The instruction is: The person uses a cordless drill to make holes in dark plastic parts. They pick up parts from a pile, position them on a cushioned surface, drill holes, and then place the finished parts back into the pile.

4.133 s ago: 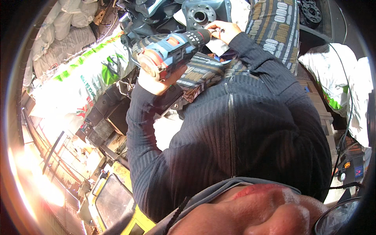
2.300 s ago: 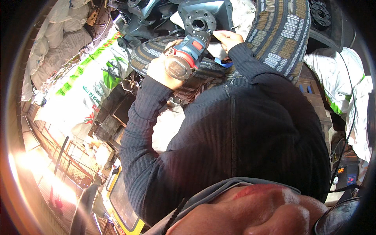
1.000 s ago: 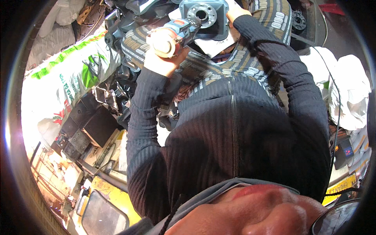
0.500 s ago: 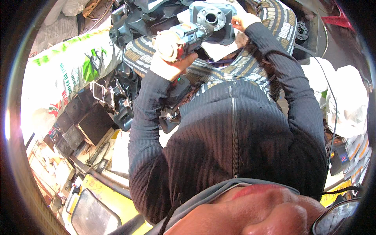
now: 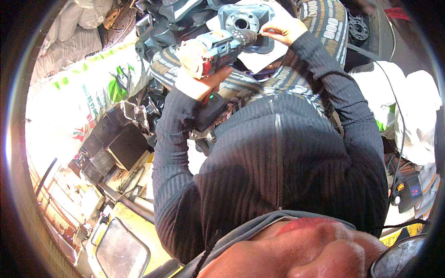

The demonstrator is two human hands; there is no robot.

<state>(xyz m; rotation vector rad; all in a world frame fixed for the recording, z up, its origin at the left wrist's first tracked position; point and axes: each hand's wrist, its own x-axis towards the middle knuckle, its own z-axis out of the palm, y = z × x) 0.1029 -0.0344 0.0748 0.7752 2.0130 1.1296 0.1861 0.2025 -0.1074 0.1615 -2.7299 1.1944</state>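
My left hand (image 5: 204, 85) is wrapped round the grip of a blue-grey cordless drill (image 5: 221, 50), which points up and to the right. Just off the drill's chuck, my right hand (image 5: 285, 31) is pinched on something small and thin that I cannot make out. Beyond the chuck lies a grey metal housing (image 5: 268, 16) with a square flange. A round hub with bolt holes (image 5: 242, 22) sits at its middle. White sheet material (image 5: 259, 61) lies under the housing, between my patterned trouser legs.
Several dark moulded parts (image 5: 181, 11) are heaped at the far left, by a large white sack (image 5: 69, 102). Another round hub (image 5: 357, 28) lies at the far right. White bags (image 5: 417, 116) stand on the right, with a black cable (image 5: 399, 116) running past. A yellow-framed seat or panel (image 5: 123, 250) is at the lower left.
My right hand has moved left, and its fingertips now meet the drill's chuck end. The drill tip has shifted slightly right and nearer, off the hub. The view has shifted a little.
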